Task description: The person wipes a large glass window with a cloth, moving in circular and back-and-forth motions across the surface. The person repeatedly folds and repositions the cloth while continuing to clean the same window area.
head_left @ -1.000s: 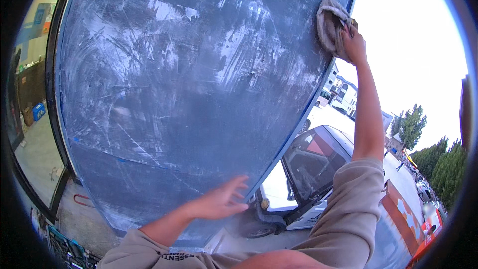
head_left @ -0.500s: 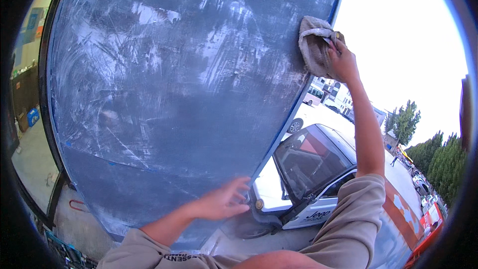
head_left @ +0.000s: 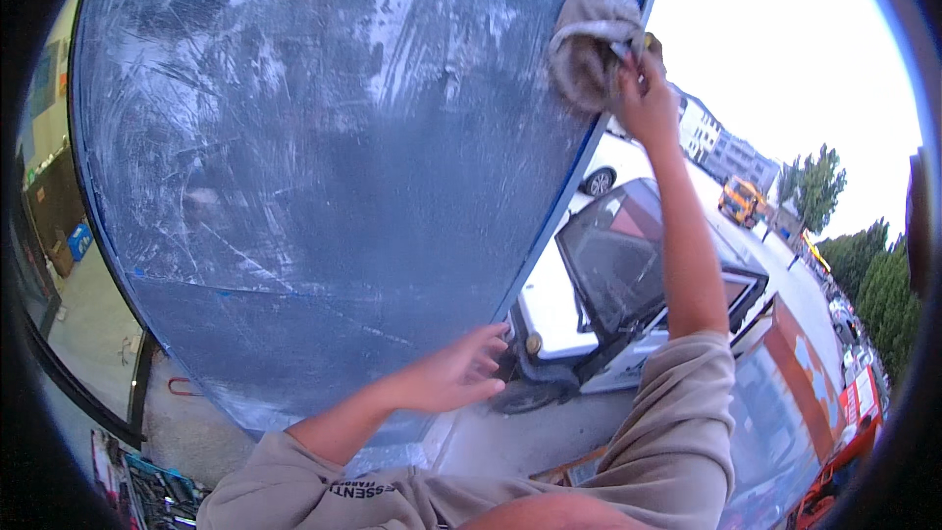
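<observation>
A large dark blue-grey panel point(head_left: 334, 167), scuffed with whitish streaks and scratches, stands upright before me. My right hand point(head_left: 648, 103) reaches up to its right edge, closed on a bunched grey-beige cloth point(head_left: 586, 64) that lies against the surface. Between the same fingers shows a small tool with a metal part point(head_left: 620, 50) and a yellow bit; its kind is unclear. My left hand point(head_left: 456, 370) is held low near the panel's lower right edge, empty, with fingers spread. Whether it touches the edge I cannot tell.
Right of the panel is parked a white off-road vehicle point(head_left: 628, 275). Another white car point(head_left: 601, 175) stands behind it, and an orange vehicle point(head_left: 743, 201) farther off. At left is a glass door point(head_left: 88, 373) with a dark frame. Tools point(head_left: 157, 491) lie at lower left.
My right hand and the cloth have shifted up and left in the picture, along the panel's right side. The view has turned somewhat to the right. My left hand remains open.
</observation>
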A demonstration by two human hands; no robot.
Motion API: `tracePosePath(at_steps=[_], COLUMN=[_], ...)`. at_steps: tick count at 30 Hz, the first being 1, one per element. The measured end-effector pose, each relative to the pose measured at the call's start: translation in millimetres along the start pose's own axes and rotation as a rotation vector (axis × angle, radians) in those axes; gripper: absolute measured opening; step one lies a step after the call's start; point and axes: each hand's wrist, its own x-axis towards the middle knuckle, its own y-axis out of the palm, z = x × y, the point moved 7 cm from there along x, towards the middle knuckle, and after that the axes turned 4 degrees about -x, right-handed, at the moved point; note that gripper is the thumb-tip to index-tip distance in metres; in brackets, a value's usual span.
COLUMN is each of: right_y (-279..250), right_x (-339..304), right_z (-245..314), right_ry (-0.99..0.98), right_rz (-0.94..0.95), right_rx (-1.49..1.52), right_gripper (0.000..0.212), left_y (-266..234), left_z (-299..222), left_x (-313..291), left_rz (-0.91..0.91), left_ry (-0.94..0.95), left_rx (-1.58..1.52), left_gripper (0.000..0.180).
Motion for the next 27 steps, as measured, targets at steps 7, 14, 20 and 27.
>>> tracePosePath(at_steps=[7, 14, 20, 27], right_y=[11, -3, 8, 0], right_x=[-197, -117, -162, -108], right_z=[44, 49, 47, 46], right_ry=[0.072, 0.068, 0.130, 0.126], right_rz=[0.230, 0.072, 0.183, 0.127], right_rx=[0.006, 0.146, 0.055, 0.099], right_gripper=[0.051, 0.048, 0.052, 0.047], left_y=[-4, 7, 4, 10], left_z=[16, 12, 20, 17], left_x=[-25, -35, -64, -75], left_rz=[-0.027, -0.019, -0.051, -0.093], left_ry=[-0.047, -0.018, -0.074, -0.053], left_rx=[0.000, 0.021, -0.037, -0.044], left_gripper=[0.079, 0.076, 0.078, 0.077])
